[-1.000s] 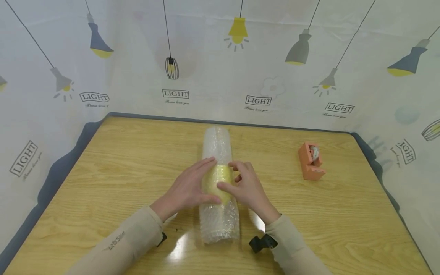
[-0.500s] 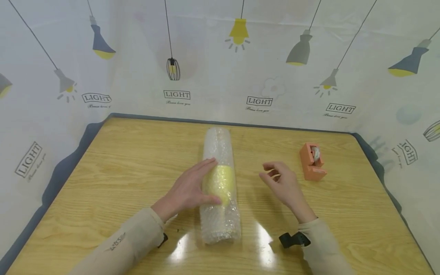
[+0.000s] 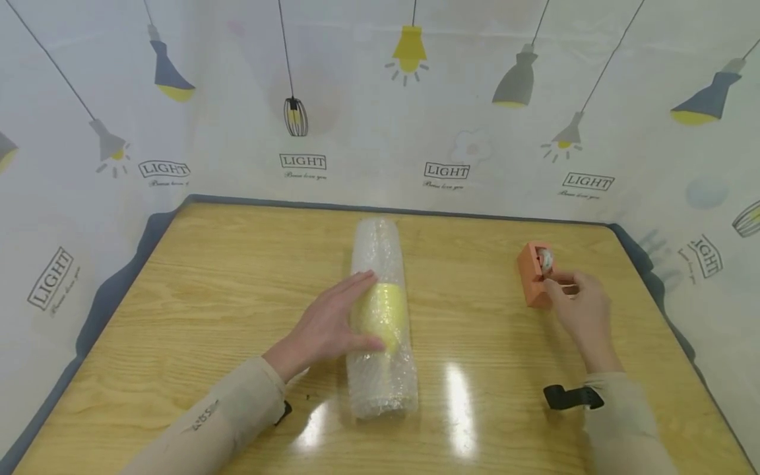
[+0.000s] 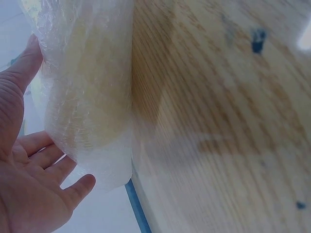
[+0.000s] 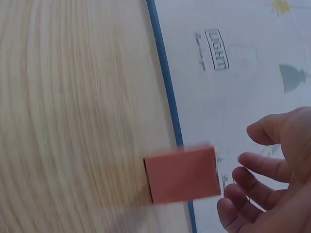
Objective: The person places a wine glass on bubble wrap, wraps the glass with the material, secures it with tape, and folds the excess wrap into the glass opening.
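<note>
A long bundle in clear bubble wrap (image 3: 377, 254), with a yellow middle showing through, lies on the wooden table. My left hand (image 3: 323, 323) rests on its left side and top, thumb spread from the fingers. In the left wrist view, fingers of the left hand (image 4: 43, 184) reach over the bundle (image 4: 92, 92), with the little finger off it. At the right, my right hand (image 3: 584, 313) is at the front of an orange tape dispenser (image 3: 531, 277) carrying a tape roll (image 3: 545, 258). In the right wrist view the thumb and forefinger stand apart, beyond the dispenser's flat orange face (image 5: 182, 174).
The wooden table (image 3: 237, 251) has a dark blue edging (image 3: 285, 206) at the back. A white curtain (image 3: 368, 152) printed with lamps surrounds it on the back and both sides. Black straps sit at both wrists, below the sleeves.
My right hand has left the bubble-wrapped bundle and moved right to the tape dispenser. The left hand has stayed on the bundle, which has hardly moved.
</note>
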`<state>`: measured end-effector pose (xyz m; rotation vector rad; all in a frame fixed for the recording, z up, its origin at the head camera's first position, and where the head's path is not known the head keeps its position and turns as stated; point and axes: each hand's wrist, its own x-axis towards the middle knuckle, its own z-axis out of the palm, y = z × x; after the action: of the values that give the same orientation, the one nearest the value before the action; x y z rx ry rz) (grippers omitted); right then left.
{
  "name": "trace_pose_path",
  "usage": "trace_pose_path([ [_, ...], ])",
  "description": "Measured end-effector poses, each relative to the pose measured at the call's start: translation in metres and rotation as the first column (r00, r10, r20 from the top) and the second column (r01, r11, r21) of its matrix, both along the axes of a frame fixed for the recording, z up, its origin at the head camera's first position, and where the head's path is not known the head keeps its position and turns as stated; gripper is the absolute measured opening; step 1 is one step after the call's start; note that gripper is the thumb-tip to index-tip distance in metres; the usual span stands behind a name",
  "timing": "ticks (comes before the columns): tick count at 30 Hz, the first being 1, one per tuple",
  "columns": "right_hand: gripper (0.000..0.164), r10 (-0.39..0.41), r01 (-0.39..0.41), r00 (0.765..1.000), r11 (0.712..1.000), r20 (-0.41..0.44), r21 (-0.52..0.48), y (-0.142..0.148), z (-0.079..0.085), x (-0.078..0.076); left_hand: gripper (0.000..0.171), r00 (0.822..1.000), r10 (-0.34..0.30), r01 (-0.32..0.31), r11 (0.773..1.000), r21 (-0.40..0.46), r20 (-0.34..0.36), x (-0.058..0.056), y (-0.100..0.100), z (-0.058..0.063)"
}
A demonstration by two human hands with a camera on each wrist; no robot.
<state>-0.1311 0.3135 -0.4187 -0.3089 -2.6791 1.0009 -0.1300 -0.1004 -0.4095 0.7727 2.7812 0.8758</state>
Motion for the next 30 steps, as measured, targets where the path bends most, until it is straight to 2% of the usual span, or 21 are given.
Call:
trace_pose_path([
  [4,0.048,0.003,-0.005,0.994,1.0,0.107,0.019,0.015,-0.001,-0.003,0.114,1.0,0.0,0.0,1.0,0.005,0.002,-0.001,0.001,0.001],
  [9,0.061,0.064,-0.072,0.973,0.997,0.22,0.03,0.022,-0.001,-0.005,0.115,1.0,0.003,-0.003,1.0,0.002,0.014,-0.001,0.003,0.001],
  [13,0.064,0.096,-0.109,0.962,0.993,0.257,0.036,0.023,0.0,-0.007,0.115,1.0,0.001,-0.001,1.0,0.003,0.016,-0.001,0.005,0.002],
  [19,0.06,0.101,-0.118,0.965,0.992,0.241,0.055,0.023,-0.003,-0.01,0.114,1.0,-0.002,0.001,1.0,0.021,0.022,-0.001,0.006,0.002],
  [25,0.048,0.069,-0.082,0.983,0.994,0.169,0.072,0.019,-0.003,-0.011,0.114,1.0,0.0,-0.001,1.0,0.024,0.025,0.0,0.007,0.002],
  [30,0.042,0.038,-0.051,0.989,0.995,0.141,0.091,0.014,-0.004,-0.013,0.113,1.0,0.003,-0.003,1.0,0.024,0.024,0.0,0.007,0.002],
])
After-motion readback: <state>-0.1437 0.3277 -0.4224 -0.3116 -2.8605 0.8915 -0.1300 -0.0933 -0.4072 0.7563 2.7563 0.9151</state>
